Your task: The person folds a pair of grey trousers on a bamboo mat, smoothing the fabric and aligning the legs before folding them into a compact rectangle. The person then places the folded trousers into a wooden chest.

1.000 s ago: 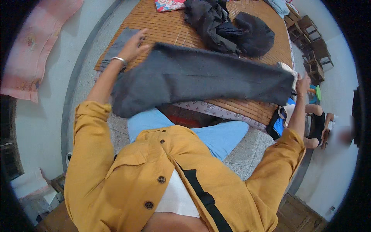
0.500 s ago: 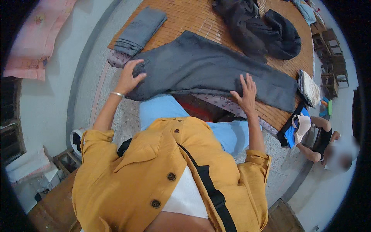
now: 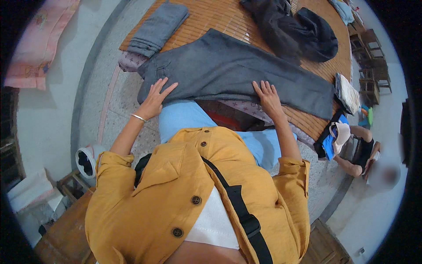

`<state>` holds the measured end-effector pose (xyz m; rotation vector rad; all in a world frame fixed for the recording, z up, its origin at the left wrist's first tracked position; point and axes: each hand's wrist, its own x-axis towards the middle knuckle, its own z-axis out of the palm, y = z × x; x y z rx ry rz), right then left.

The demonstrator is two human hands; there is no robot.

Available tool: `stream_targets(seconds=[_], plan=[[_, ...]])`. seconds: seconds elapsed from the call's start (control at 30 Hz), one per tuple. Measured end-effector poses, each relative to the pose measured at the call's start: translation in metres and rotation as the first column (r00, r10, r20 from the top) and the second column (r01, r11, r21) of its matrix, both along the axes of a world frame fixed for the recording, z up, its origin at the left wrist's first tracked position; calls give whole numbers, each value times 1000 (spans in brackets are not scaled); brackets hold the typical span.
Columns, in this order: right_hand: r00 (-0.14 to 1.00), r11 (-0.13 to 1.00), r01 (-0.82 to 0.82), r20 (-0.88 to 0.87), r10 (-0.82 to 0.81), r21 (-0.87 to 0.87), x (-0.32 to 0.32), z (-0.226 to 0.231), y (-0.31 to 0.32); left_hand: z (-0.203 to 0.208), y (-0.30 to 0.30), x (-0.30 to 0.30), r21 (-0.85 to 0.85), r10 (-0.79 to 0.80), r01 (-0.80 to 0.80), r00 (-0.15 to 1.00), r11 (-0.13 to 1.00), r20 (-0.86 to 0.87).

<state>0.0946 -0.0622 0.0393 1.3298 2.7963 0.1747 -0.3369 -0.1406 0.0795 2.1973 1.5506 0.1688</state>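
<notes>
Dark grey trousers (image 3: 228, 72), folded lengthwise, lie flat along the near edge of a bed covered by a bamboo mat (image 3: 206, 20). Their waist end is at the left and overhangs the edge; the legs reach to the right. My left hand (image 3: 154, 99) rests on the waist end near a pocket, fingers spread. Lower down the legs, my right hand (image 3: 269, 100) lies at the near edge of the cloth with its fingers stretched out. Neither hand grips the fabric.
A folded grey garment (image 3: 160, 26) sits at the far left; a dark clothing heap (image 3: 307, 37) lies behind the trousers. Folded light cloth (image 3: 347, 94) and a beige bra (image 3: 341, 133) are at the right edge. A person (image 3: 362, 154) sits beyond. A white bucket (image 3: 85, 160) stands left.
My left hand has moved from the trousers' left end rightward and nearer, and now lies flatter on them. The right hand has shifted slightly left and settled on the cloth.
</notes>
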Motion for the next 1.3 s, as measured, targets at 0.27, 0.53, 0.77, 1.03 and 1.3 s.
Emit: stream_targets(seconds=[0.27, 0.53, 0.77, 1.03, 1.3], plan=[[985, 995, 98, -140, -97, -1, 10, 4, -3, 46, 27, -3, 23, -151, 168, 933, 986, -325], [830, 939, 339, -487, -271, 56, 10, 0, -48, 66, 61, 40, -57, -203, 200, 978, 978, -46], [-449, 493, 137, -498, -742, -859, -25, -29, -79, 21, 174, 134, 131, -418, 398, 876, 908, 240], [-677, 327, -274, -60, -733, -904, -51, -26, -60, -33, 264, 240, 102, -499, 488, 850, 867, 170], [-768, 304, -266, 11, -640, -915, -75, -14, -44, -65, 287, 276, 0, -312, 314, 945, 949, -100]])
